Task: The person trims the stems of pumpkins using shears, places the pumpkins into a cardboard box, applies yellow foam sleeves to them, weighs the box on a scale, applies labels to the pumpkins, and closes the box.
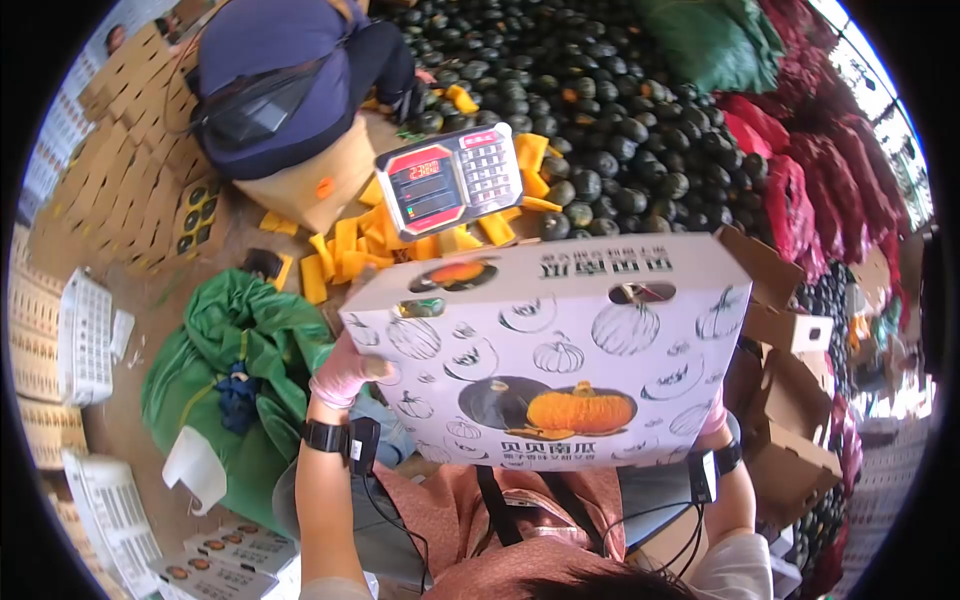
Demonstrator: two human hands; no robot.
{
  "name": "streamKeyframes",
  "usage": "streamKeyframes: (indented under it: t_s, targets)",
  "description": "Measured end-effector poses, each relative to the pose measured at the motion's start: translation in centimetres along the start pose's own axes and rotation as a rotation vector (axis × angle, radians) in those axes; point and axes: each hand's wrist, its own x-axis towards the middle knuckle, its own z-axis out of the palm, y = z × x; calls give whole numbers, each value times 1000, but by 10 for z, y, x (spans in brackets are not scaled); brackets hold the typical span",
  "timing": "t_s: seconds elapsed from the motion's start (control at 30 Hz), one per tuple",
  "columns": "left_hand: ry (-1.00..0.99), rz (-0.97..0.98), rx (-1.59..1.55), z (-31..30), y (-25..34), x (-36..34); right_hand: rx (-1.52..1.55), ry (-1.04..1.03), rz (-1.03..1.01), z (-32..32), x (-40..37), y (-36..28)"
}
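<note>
A white cardboard pumpkin box [560, 350], printed with pumpkin drawings and a sliced orange pumpkin, is held up in front of my body. My left hand [345, 372], in a thin pink glove, grips its left end. At the lower right edge, my right hand [714, 418] holds the other end, its fingers mostly hidden behind the cardboard. Two oval cut-outs show along the upper edge of the box. Just beyond it stands a digital scale display [448, 180] with lit red digits and a keypad.
Dark green pumpkins [600, 120] are heaped at the back. Yellow foam pieces [350, 240] lie around the scale. A green sack [240, 330] sits at left, open brown cartons [790, 430] at right. Another person [270, 80] bends over near stacked cartons [130, 150]. Red mesh sacks [820, 180] lie far right.
</note>
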Motion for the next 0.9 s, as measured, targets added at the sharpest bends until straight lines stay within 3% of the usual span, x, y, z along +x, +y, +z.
streamKeyframes:
  t_s: [0.1, 0.13, 0.17, 0.23, 0.3, 0.37, 0.53, 0.63, 0.67, 0.77, 0.83, 0.9]
  targets:
    - [27, 63, -13, 1, -14, 2, 262, -108, 282, -1, -10, 43]
    - [66, 58, -48, 2, -19, 9, 555, -5, 479, 15, -9, 54]
    - [110, 44, -60, -9, -36, 16, 555, -152, 451, 25, -11, 56]
    - [205, -32, -33, -33, -69, 26, 523, -147, 600, 23, -26, 111]
    - [217, -43, -45, -45, -81, 38, 356, -223, 373, 29, -24, 104]
    - [313, -81, -112, -54, -83, 57, 315, -177, 396, 28, 6, 114]
    - [335, -158, -43, -109, -83, 152, 574, 24, 406, 35, 108, 147]
    - [548, -233, 19, -140, -97, 175, 610, 50, 309, 31, 132, 176]
    - [581, -318, 38, -129, -86, 174, 390, 38, 203, 25, 133, 192]
    - [621, -197, 177, -145, -96, 190, -80, -3, -39, 17, 154, 226]
    - [603, -163, 199, -151, -95, 196, 7, 92, -76, 17, 162, 255]
    - [429, -309, 126, -168, -86, 202, 448, 215, 802, 35, 167, 162]
